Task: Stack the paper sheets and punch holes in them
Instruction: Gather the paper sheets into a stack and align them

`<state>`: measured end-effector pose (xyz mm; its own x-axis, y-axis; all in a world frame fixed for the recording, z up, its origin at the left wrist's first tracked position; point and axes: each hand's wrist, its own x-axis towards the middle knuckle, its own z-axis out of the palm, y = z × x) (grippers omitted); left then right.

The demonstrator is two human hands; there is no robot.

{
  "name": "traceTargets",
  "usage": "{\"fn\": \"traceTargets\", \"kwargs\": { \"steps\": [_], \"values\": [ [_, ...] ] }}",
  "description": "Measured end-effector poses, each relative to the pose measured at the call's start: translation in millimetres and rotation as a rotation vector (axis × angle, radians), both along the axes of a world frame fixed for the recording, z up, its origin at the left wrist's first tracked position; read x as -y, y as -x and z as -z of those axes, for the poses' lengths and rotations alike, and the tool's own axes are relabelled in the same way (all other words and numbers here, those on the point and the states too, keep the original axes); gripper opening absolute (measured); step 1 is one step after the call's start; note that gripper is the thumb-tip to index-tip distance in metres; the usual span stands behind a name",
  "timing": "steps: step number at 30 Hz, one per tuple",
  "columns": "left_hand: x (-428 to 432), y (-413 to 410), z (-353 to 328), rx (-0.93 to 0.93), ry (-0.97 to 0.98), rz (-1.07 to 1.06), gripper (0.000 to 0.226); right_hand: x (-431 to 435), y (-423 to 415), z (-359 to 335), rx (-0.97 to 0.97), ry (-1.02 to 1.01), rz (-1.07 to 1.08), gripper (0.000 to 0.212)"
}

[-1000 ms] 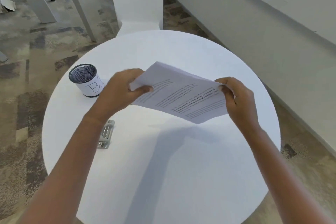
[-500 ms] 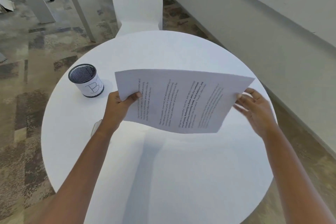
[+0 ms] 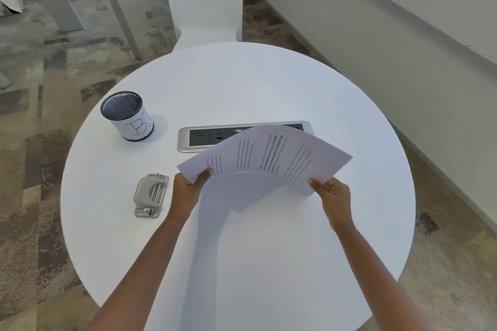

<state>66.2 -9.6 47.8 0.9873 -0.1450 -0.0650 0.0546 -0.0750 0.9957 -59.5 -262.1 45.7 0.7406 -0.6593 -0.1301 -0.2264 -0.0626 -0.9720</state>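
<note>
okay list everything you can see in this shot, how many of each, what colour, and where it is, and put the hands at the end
Round white table: one, white, centre of view.
Printed paper sheets: a few, exact count unclear, white with black text, bowed upward above the table, held at both near corners.
Metal hole punch: one, silver-grey, on the table left of the left hand.
Mesh pen cup labelled B: one, black mesh with white label, far left of the table.
Recessed power outlet strip: one, silver and dark grey, set into the table, partly behind the sheets.
Moulded chair: one, white, beyond the table.
Left hand: pinching the sheets.
Right hand: pinching the sheets.

The single head-worn camera looks forward and down, close over a round white table point(image 3: 269, 88).
</note>
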Motion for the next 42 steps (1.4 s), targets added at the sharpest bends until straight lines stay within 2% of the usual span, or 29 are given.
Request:
{"fn": "traceTargets", "kwargs": {
  "steps": [4, 9, 13, 16, 19, 22, 24, 26, 29, 31, 34, 35, 37, 39, 40, 42],
  "values": [
    [-3, 3, 3, 0.026, -0.007, -0.011, 0.026, -4, 5, 3, 0.024, -0.025, 0.035, 0.027],
    [-8, 9, 14, -0.062, -0.018, -0.004, 0.021, -6, 10, 8, -0.039, -0.069, -0.020, 0.017],
    [-10, 6, 9, -0.066, -0.016, 0.005, 0.024, 2, 9, -2, -0.031, 0.019, 0.000, 0.017],
    [-10, -5, -8, -0.010, 0.039, -0.056, 0.054, 13, 5, -20, -0.012, 0.172, -0.004, 0.010],
    [-11, -13, -29, 0.185, -0.127, -0.108, 0.082, 23, 0, -46, -0.002, 0.388, -0.057, 0.021],
    [-8, -18, -51, 0.462, -0.339, 0.022, 0.085, 30, -5, -76, -0.010, 0.620, -0.135, 0.023],
    [-3, -20, -63, 0.535, -0.461, 0.182, 0.084, 30, -10, -94, 0.007, 0.699, -0.179, 0.024],
    [4, -23, -73, 0.520, -0.478, 0.369, 0.078, 29, -14, -111, 0.041, 0.727, -0.213, 0.025],
    [13, -22, -81, 0.332, -0.323, 0.548, 0.046, 30, -19, -127, 0.089, 0.732, -0.249, 0.022],
    [18, -21, -78, 0.276, -0.258, 0.532, 0.019, 31, -20, -134, 0.120, 0.715, -0.235, 0.025],
    [23, -18, -77, 0.194, -0.117, 0.433, 0.025, 35, -18, -133, 0.195, 0.613, -0.073, 0.031],
    [23, -17, -77, 0.156, -0.054, 0.399, 0.026, 36, -17, -130, 0.211, 0.491, -0.003, 0.036],
    [23, -16, -74, 0.098, 0.049, 0.340, 0.025, 34, -18, -120, 0.186, 0.097, 0.072, 0.055],
    [23, -14, -70, 0.060, 0.108, 0.304, 0.022, 25, -19, -106, 0.106, -0.219, 0.014, 0.064],
    [24, -14, -68, 0.055, 0.120, 0.286, 0.021, 18, -18, -98, 0.055, -0.262, -0.059, 0.061],
    [26, -12, -66, 0.061, 0.126, 0.239, 0.022, 4, -16, -84, -0.010, -0.196, -0.186, 0.042]
  ]
}}
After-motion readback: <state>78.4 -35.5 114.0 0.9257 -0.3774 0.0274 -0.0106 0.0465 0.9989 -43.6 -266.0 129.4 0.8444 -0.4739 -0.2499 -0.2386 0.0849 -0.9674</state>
